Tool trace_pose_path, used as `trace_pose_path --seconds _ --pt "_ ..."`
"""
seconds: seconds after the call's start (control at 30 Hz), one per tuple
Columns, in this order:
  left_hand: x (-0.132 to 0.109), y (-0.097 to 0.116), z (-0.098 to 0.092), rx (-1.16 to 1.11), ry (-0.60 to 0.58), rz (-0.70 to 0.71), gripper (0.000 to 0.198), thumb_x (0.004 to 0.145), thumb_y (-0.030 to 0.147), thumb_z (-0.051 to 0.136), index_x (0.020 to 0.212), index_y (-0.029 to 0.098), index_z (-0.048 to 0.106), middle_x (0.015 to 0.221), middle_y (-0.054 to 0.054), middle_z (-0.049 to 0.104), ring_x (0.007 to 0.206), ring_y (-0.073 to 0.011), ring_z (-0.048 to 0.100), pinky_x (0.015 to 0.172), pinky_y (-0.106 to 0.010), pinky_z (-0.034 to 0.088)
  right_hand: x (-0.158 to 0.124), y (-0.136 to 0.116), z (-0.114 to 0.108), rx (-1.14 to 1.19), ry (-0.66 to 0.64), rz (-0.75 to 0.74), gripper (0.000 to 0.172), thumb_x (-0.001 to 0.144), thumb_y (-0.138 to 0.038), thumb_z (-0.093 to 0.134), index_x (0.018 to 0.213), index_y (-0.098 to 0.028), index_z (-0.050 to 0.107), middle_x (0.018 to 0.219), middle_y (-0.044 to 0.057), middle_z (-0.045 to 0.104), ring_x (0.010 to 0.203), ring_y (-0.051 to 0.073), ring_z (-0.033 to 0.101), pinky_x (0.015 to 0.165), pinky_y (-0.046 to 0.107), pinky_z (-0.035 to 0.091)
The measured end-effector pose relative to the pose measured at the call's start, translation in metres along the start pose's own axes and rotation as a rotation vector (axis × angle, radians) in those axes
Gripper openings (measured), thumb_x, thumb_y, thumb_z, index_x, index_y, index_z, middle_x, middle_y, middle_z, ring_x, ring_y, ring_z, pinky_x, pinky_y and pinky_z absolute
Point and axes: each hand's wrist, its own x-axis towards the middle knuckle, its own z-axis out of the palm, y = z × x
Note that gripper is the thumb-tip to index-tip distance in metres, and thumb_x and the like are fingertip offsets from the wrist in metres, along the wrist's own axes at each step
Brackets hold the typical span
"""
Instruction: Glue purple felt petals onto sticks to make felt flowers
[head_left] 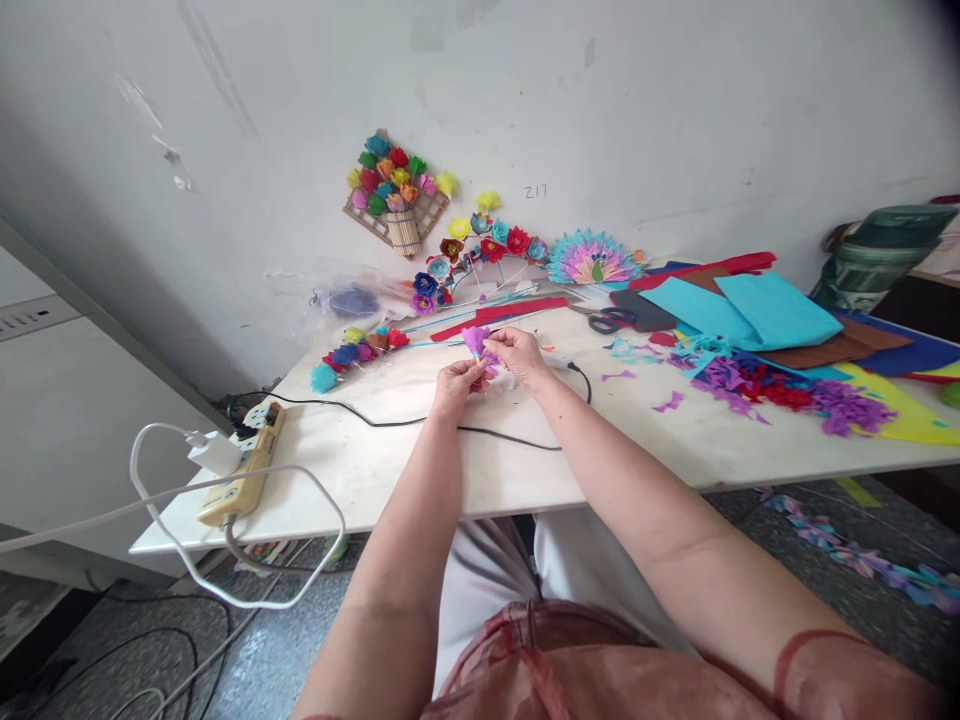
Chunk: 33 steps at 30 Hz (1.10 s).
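a pale table carries everything. bright paper sheets spread over its right side, towards the far right corner. a yellow power strip sits by the left edge, close to the near left corner, and dark scissors lie towards the far edge, right of the middle. above the table's middle is a purple paper flower, its thin petals flaring and ruffled at the top, its lower part partly hidden. the petals stand above the left hand, whose fingers close on the base; the right hand pinches the flower's right side. both forearms reach in over the near edge and converge, the right hand a little closer to the far edge; whether either wrist touches the table, i cannot tell.
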Motion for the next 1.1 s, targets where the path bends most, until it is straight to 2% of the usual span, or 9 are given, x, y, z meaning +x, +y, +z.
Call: trace_pose_path --seconds 0.23,0.4,0.63,0.77,0.93,1.0,1.1 --pt "-0.001 0.000 0.000 -0.011 -0.045 -0.016 0.039 0.060 0.049 0.070 0.067 0.012 0.064 0.063 -0.005 0.061 0.049 -0.0063 0.047 0.046 -0.019 0.037 -0.001 0.000 -0.001 -0.005 0.003 -0.002 0.012 0.058 -0.026 0.063 0.062 -0.017 0.056 0.049 -0.005 0.051 0.045 0.008 0.044 0.043 0.021 0.033" --pt "-0.001 0.000 -0.001 -0.100 -0.076 -0.048 0.034 0.061 0.044 0.071 0.067 0.012 0.063 0.062 -0.003 0.060 0.048 -0.0047 0.047 0.045 -0.018 0.036 -0.003 -0.005 -0.002 0.033 -0.049 0.025 0.013 0.063 -0.029 0.058 0.064 -0.016 0.057 0.054 -0.002 0.057 0.039 0.006 0.039 0.038 0.021 0.030" --pt "0.001 -0.003 -0.004 -0.203 -0.102 -0.124 0.030 0.059 0.037 0.074 0.071 0.011 0.063 0.062 -0.002 0.059 0.049 -0.0040 0.049 0.044 -0.015 0.035 -0.002 -0.001 -0.002 0.011 0.025 0.015 0.019 0.067 -0.034 0.055 0.059 -0.017 0.054 0.055 -0.001 0.058 0.038 0.006 0.038 0.037 0.021 0.029" --pt "0.002 -0.003 -0.005 -0.230 -0.103 -0.147 0.027 0.062 0.033 0.073 0.073 0.010 0.062 0.061 -0.001 0.059 0.047 -0.0037 0.048 0.043 -0.015 0.035 0.004 0.008 -0.005 -0.122 0.104 -0.044 0.019 0.068 -0.035 0.055 0.060 -0.018 0.056 0.056 -0.001 0.057 0.048 0.010 0.046 0.046 0.021 0.036" --pt "0.001 -0.001 -0.004 -0.280 -0.073 -0.173 0.026 0.064 0.029 0.071 0.078 0.010 0.062 0.058 -0.001 0.058 0.047 -0.0039 0.048 0.041 -0.014 0.034 0.013 0.018 -0.010 -0.220 0.292 -0.125 0.015 0.067 -0.033 0.054 0.070 -0.019 0.059 0.065 0.000 0.060 0.064 0.014 0.053 0.063 0.025 0.043" --pt "0.001 0.000 -0.004 -0.302 -0.072 -0.176 0.026 0.063 0.028 0.071 0.079 0.009 0.062 0.057 -0.001 0.058 0.046 -0.0039 0.048 0.041 -0.014 0.034 0.014 0.019 -0.010 -0.231 0.297 -0.157 0.015 0.067 -0.032 0.054 0.071 -0.019 0.059 0.068 0.000 0.060 0.065 0.014 0.054 0.066 0.026 0.043" --pt "0.000 0.000 -0.004 -0.330 -0.079 -0.184 0.026 0.063 0.027 0.071 0.079 0.009 0.062 0.057 -0.001 0.058 0.046 -0.0043 0.048 0.040 -0.015 0.034 0.012 0.017 -0.009 -0.266 0.238 -0.202 0.015 0.066 -0.034 0.057 0.071 -0.019 0.060 0.065 -0.001 0.059 0.061 0.014 0.052 0.064 0.026 0.042"
